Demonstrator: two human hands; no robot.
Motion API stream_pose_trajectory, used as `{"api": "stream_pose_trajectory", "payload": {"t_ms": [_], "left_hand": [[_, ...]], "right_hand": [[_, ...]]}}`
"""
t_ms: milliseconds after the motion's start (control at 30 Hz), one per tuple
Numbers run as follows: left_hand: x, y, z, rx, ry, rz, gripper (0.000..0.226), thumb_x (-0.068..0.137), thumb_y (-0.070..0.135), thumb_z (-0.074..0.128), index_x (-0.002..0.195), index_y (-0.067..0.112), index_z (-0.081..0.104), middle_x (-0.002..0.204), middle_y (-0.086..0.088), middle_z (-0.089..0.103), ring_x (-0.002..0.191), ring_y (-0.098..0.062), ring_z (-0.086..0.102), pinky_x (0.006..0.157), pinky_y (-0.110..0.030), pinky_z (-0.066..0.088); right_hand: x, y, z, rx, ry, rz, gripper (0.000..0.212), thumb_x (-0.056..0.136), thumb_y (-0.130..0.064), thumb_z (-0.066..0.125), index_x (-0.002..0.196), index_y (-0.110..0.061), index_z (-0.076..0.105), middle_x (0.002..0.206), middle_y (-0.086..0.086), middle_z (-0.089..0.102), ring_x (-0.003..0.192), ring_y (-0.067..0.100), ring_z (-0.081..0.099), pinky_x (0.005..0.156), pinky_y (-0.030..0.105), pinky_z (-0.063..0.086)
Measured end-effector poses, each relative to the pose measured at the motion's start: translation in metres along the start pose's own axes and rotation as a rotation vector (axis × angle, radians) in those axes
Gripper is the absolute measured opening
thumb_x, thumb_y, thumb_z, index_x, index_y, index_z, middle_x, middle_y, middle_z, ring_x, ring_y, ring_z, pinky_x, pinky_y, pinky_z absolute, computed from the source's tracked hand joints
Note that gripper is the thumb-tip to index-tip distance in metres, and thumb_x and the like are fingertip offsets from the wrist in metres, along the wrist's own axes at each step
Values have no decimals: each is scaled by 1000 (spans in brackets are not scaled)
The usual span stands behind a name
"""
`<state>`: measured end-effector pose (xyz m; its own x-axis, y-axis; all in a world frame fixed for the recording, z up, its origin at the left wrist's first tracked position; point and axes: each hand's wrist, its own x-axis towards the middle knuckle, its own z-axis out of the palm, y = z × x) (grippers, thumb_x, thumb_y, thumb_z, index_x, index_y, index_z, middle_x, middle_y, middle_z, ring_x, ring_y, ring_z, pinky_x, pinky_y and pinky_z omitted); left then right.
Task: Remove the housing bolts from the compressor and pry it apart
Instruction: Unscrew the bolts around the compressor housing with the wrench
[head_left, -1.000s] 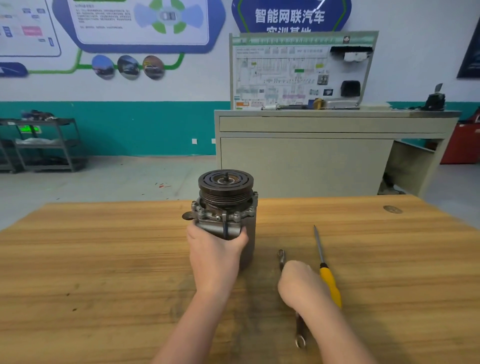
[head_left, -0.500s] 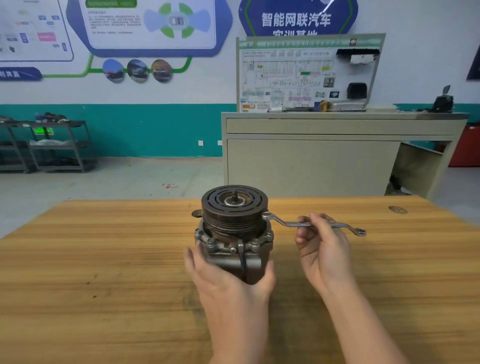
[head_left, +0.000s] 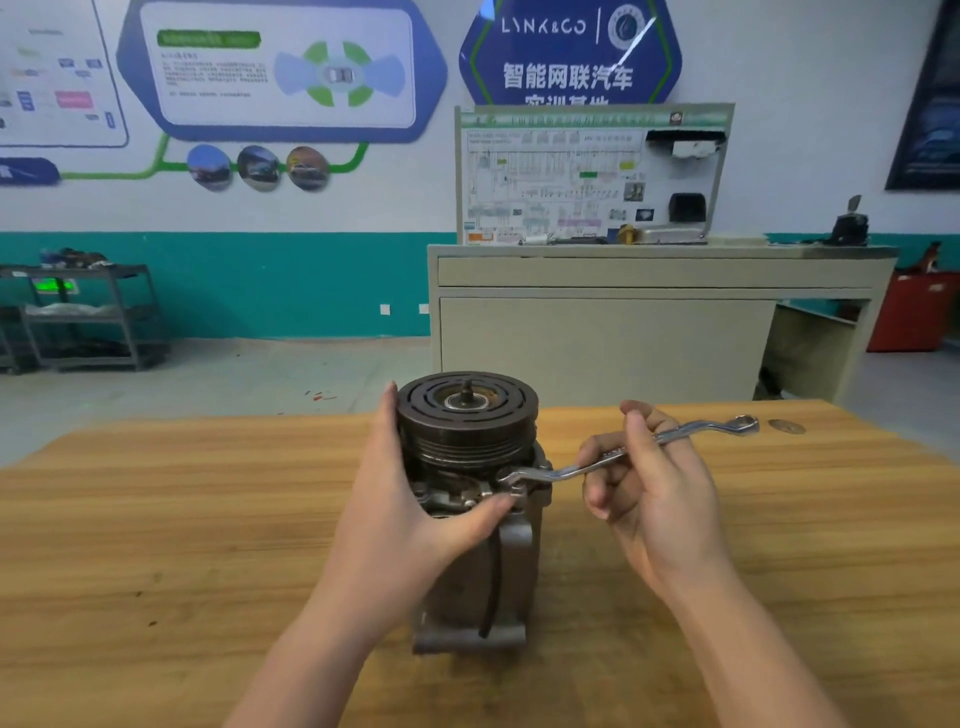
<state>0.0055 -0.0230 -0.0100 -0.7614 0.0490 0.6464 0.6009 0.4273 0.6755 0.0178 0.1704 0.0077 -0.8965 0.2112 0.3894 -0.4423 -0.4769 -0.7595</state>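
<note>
The grey metal compressor (head_left: 498, 587) stands upright on the wooden table (head_left: 156, 519), its dark grooved pulley (head_left: 467, 421) on top. My left hand (head_left: 410, 514) grips the compressor's upper left side, fingers behind the pulley and thumb reaching across the front flange. My right hand (head_left: 649, 499) pinches the shaft of a silver ring wrench (head_left: 675, 434). The wrench's near ring end sits on a housing bolt (head_left: 514, 486) at the flange's right front, beside my left thumb tip. The wrench's other end points right and away.
A beige workbench (head_left: 623, 322) with a wiring display board stands behind the table. A round knot mark (head_left: 787, 427) shows on the table's far right. A metal shelf cart (head_left: 88, 317) stands at the far left wall.
My right hand picked the wrench up from the table and brought its ring end down onto a flange bolt. My left hand shifted up to the pulley. The view moved closer; the yellow-handled screwdriver is out of view.
</note>
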Motion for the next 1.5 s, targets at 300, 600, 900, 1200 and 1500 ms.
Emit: {"api": "stream_pose_trajectory", "payload": {"t_ms": [300,600,900,1200,1500], "left_hand": [[-22,-1,20,20,220,294,71,76,43,66,139,39,33,159,-1,11,148,-15,16,117,-19,18],[-23,-1,26,93,243,389,17,85,32,60,102,30,66,158,5,15,147,-20,19,118,-26,19],[-27,1,30,118,324,305,47,75,45,68,118,33,52,155,1,17,146,-24,22,117,-37,25],[-34,8,42,204,339,84,122,50,63,80,145,39,7,158,3,4,146,-11,9,111,-37,21],[-36,23,41,143,309,43,99,66,95,36,143,36,20,155,-16,11,143,-37,23,107,-51,33]], "right_hand": [[-8,-10,4,115,68,-69,17,92,-21,49,81,-9,53,63,13,68,36,9,53,35,16,42],[-8,-4,7,-27,177,-160,12,102,-8,41,104,-15,51,71,11,71,32,10,46,34,17,37],[-25,8,17,-195,119,-520,10,102,-25,39,96,-33,42,77,9,66,44,21,62,43,28,51],[-39,32,27,-425,52,-1109,17,103,-20,40,108,-34,31,86,1,57,58,6,55,56,22,46],[-53,38,55,-605,26,-1231,24,102,-23,40,110,-45,35,68,7,58,53,7,58,46,18,47]]}}
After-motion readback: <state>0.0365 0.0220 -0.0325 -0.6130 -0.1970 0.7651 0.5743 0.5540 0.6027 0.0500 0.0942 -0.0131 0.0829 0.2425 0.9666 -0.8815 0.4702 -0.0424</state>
